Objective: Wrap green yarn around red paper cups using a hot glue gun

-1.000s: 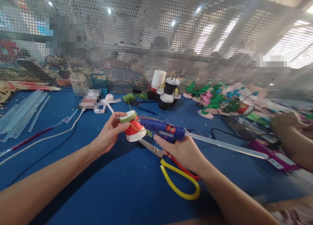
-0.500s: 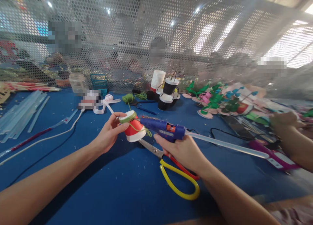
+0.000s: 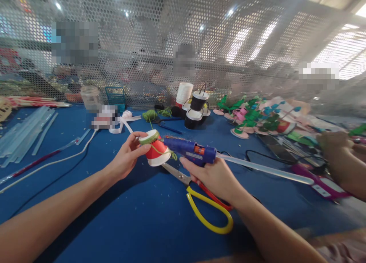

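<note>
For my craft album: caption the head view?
Left hand holds red paper cup; right hand aims blue glue gun.

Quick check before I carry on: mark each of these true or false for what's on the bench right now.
1. The left hand holds a red paper cup. True.
2. The right hand holds the scissors. False: it grips a blue glue gun; the scissors lie on the blue table.
3. Green twine wraps the cup's upper end. True.
4. The glue gun has no stick loaded. False: a clear glue stick juts from its back.
</note>
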`<state>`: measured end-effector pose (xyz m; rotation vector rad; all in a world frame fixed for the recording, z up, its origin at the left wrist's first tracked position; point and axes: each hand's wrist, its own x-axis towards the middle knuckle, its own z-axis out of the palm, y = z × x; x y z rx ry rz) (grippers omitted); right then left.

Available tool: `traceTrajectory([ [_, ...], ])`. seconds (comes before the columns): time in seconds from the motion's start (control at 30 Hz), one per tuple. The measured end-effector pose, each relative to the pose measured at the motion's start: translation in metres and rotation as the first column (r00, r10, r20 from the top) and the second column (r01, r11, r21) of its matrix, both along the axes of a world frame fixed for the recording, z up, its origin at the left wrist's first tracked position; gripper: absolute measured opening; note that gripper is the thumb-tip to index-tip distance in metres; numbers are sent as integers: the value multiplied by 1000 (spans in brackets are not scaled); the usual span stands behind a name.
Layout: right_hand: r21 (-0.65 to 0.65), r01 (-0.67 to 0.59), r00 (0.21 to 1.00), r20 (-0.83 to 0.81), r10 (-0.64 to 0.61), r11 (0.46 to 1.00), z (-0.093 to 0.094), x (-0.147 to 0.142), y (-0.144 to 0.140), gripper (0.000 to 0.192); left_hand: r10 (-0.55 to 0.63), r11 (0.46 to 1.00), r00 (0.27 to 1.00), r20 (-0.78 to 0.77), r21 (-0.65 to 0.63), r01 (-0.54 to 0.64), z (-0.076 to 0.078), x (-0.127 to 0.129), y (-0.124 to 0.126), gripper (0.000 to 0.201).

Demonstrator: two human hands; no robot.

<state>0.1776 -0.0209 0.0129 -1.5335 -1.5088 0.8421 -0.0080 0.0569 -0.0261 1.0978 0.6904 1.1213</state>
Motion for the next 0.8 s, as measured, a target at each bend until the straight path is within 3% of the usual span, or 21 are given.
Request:
traceTrajectory([
  [0.37, -73, 28, 1000, -4, -29, 997, 5, 8, 4, 27, -97, 995, 995, 7, 36, 97, -3, -3, 2, 27],
  [0.8, -95, 18, 999, -45, -22, 995, 10, 5, 1, 23, -128, 991, 991, 37, 33, 127, -2, -4, 2, 26],
])
